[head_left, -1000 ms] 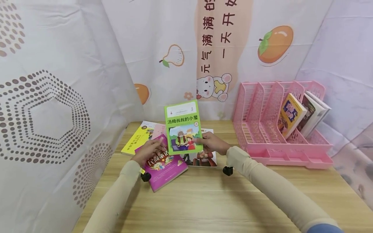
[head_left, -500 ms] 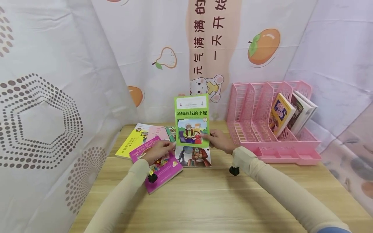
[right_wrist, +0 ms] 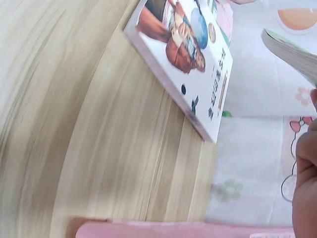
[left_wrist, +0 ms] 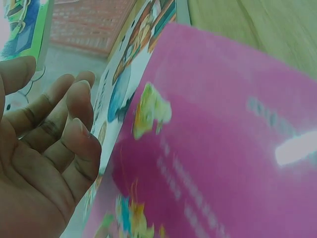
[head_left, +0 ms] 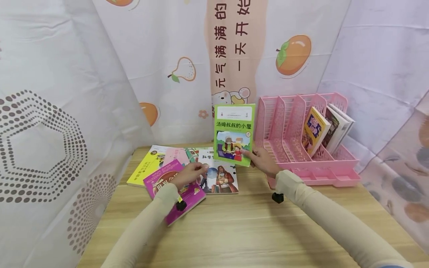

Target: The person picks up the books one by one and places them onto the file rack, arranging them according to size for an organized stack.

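Note:
A green storybook [head_left: 233,130] stands nearly upright in the air, its cover facing me. My right hand [head_left: 263,160] grips it by the lower right edge, thumb on the cover. In the right wrist view only the book's page edge [right_wrist: 292,54] shows beside part of the hand. My left hand [head_left: 189,175] hovers over a purple book [head_left: 193,197] with loosely bent fingers; the left wrist view shows nothing between them. To its right lies a white book [head_left: 222,180] with a picture of a person in a red coat.
A yellow book [head_left: 147,167] and a pink one [head_left: 175,154] lie partly under the purple book. At the right stands a pink slotted rack [head_left: 315,166], with a yellow-covered book [head_left: 315,130] and white books [head_left: 337,126] leaning in its right slots. A printed curtain [head_left: 184,111] hangs behind the table.
The green book has moved right in my right hand, away from the pile and toward the rack, uncovering the white book. My left hand has come away from the green book. The view has shifted.

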Action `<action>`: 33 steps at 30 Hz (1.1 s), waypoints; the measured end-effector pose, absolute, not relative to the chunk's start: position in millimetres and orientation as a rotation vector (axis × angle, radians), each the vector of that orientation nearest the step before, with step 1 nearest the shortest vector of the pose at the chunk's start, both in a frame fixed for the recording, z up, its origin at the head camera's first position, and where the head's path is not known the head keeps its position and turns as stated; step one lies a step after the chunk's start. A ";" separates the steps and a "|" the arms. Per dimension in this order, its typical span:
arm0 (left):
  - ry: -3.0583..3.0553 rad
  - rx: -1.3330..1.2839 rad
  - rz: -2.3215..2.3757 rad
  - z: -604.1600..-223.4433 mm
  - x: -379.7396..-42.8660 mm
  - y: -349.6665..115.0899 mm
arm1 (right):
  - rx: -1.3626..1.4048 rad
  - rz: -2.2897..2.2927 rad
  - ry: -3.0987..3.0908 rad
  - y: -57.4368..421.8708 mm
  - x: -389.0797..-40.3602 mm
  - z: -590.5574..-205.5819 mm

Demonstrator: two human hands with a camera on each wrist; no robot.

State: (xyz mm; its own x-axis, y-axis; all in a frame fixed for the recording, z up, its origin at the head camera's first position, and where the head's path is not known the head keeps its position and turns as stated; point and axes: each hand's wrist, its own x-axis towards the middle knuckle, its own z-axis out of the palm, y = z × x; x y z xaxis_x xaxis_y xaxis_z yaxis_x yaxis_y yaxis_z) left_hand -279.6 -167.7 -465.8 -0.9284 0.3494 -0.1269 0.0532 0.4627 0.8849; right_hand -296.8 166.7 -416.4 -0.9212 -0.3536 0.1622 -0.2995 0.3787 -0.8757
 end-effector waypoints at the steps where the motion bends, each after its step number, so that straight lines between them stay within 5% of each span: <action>1: 2.419 0.353 1.456 -466.7 -280.0 -165.7 | -0.605 -1.622 2.571 169.6 -297.3 -416.5; 33: 2.316 0.603 1.437 -475.3 -293.2 -76.8 | -0.403 -1.799 2.925 254.0 -289.2 -408.5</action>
State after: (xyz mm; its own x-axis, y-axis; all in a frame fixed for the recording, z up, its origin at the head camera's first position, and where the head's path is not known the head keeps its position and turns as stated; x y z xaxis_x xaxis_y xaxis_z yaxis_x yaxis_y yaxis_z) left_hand -293.2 -76.8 -475.3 -0.8487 0.5243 -0.0691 0.1709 0.3956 0.9024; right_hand -289.2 254.0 -408.5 -0.9242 -0.0308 0.3807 -0.3537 0.4453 -0.8226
